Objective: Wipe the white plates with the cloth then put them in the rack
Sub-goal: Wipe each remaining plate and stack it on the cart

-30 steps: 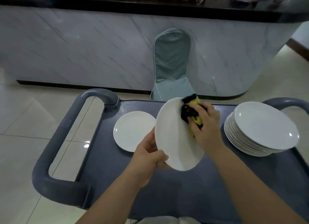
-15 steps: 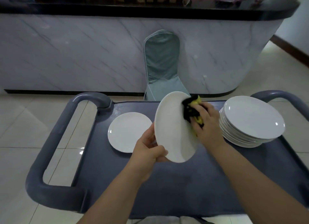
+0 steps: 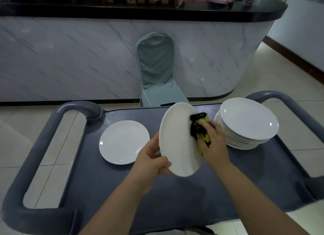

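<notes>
A white plate [image 3: 177, 140] is held tilted on edge above the grey cart top [image 3: 175, 196]. My left hand [image 3: 150, 163] grips its lower left rim. My right hand [image 3: 213, 141] holds a yellow and black cloth [image 3: 199, 127] pressed against the plate's right face. One white plate [image 3: 122, 141] lies flat on the cart at the left. A stack of several white plates [image 3: 247, 122] stands at the cart's right. No rack is in view.
The cart has thick grey handle loops at the left [image 3: 35, 147] and right [image 3: 287, 105]. A chair with a grey-green cover [image 3: 156, 68] stands beyond the cart, against a marble-fronted counter [image 3: 70, 59]. Tiled floor surrounds the cart.
The cloth and my right hand have slid slightly down the plate's face. The view has shifted a little, so the cart and plates sit differently in frame. My left hand keeps its hold.
</notes>
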`<action>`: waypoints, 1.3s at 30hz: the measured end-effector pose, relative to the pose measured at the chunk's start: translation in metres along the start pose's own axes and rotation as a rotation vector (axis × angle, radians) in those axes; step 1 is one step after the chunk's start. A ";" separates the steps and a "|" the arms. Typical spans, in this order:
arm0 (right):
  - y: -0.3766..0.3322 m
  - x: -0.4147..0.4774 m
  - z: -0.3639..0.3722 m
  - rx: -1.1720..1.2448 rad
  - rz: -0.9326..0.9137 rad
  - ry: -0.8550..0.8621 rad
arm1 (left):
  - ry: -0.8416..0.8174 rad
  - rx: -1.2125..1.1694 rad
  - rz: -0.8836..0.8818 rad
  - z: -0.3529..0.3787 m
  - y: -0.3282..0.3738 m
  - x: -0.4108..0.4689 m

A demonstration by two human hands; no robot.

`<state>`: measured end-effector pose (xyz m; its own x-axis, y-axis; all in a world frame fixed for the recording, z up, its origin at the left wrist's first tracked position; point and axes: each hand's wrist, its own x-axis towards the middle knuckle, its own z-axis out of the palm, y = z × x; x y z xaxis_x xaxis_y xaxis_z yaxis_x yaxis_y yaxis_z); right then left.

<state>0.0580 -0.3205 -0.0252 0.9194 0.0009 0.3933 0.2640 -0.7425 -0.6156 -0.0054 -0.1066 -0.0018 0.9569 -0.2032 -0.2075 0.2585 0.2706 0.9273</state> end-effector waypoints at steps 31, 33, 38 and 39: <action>-0.061 0.038 -0.046 -0.118 -0.221 -0.280 | 0.452 1.038 0.469 0.010 0.020 0.032; -0.057 0.035 -0.052 -0.072 -0.196 -0.390 | 0.470 1.018 0.474 0.009 0.019 0.028; -0.063 0.027 -0.054 -0.101 -0.213 -0.631 | 0.511 0.896 0.428 0.009 0.017 0.029; -0.062 0.029 -0.055 -0.071 -0.199 -0.660 | 0.507 0.883 0.431 0.008 0.018 0.030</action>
<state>0.0519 -0.3112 0.0623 0.8463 0.5324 -0.0180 0.4469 -0.7280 -0.5200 0.0266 -0.1150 0.0108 0.9396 0.2105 0.2698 -0.1012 -0.5823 0.8067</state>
